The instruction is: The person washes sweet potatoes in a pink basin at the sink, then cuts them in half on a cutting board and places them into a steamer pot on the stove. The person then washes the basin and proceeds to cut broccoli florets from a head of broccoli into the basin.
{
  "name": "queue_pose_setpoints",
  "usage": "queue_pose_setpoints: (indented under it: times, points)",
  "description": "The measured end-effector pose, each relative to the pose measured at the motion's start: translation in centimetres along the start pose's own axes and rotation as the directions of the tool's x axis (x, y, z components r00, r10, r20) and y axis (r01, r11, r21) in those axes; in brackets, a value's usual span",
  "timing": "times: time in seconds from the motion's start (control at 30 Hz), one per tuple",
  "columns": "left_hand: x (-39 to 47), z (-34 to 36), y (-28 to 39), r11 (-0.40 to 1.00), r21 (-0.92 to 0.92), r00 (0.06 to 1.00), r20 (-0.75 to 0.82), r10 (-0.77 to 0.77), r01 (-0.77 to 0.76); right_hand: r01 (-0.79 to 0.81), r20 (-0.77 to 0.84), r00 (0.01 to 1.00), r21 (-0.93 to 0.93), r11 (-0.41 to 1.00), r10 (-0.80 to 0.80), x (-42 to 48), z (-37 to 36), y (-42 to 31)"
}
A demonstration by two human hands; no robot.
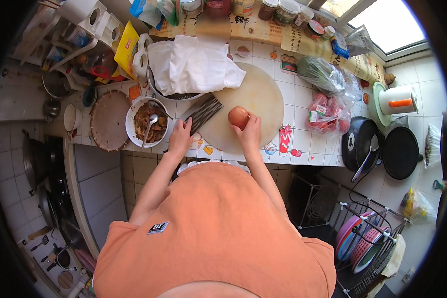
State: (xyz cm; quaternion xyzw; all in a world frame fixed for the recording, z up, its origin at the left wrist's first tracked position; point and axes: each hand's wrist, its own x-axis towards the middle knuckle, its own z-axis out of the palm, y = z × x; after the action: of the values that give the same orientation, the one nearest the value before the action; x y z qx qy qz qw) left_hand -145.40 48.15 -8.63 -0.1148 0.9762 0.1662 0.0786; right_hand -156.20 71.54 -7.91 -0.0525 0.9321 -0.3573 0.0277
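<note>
My left hand [180,138] is closed around the black handle of a broad kitchen knife [205,113]. Its dark, streaked blade lies over the left part of a round, pale cutting board [260,87]. On the board's near half, my right hand [250,132] grips a round reddish vegetable [238,116], which looks like a tomato. Its fingers hold it from the right side, and the skin looks whole. Just left of my left hand stands a white bowl [128,124] of brown cooked food, with a metal spoon [149,128] in it.
A white cloth [197,67] covers a colander [178,97] behind the knife. Left of the bowl is a round woven tray [110,119]. Bagged red tomatoes [327,113] and bagged green vegetables [320,72] lie to the right, near a black pan [361,139]. Jars [287,12] line the back ledge.
</note>
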Motion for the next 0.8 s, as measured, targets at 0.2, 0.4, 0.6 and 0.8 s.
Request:
queue_pose_setpoints:
  times: [0.2, 0.4, 0.6, 0.8]
  points:
    - [-1.3, -2.4, -0.8, 0.948, -0.317, 0.998, -0.063, -0.019, -0.002, 0.048, -0.084, 0.996, 0.045, 0.998, -0.044, -0.7, -0.1, 0.6]
    - [-3.5, -6.1, 1.2, 0.783, -0.612, 0.993, 0.019, -0.12, 0.107, -0.008, -0.127, 0.991, 0.295, 0.955, 0.048, -1.5, -1.3, 0.3]
    - [-2.2, -9.4, 6.9, 0.909, -0.3, 0.948, -0.222, 0.229, -0.29, -0.004, -0.202, 0.977, 0.308, 0.951, 0.069, -1.6, -1.8, 1.0]
    - [0.4, -9.3, 10.9, 0.934, -0.024, 0.929, -0.119, 0.35, -0.355, 0.34, -0.338, 0.886, 0.009, 0.94, -0.317, 1.1, -6.7, -1.5]
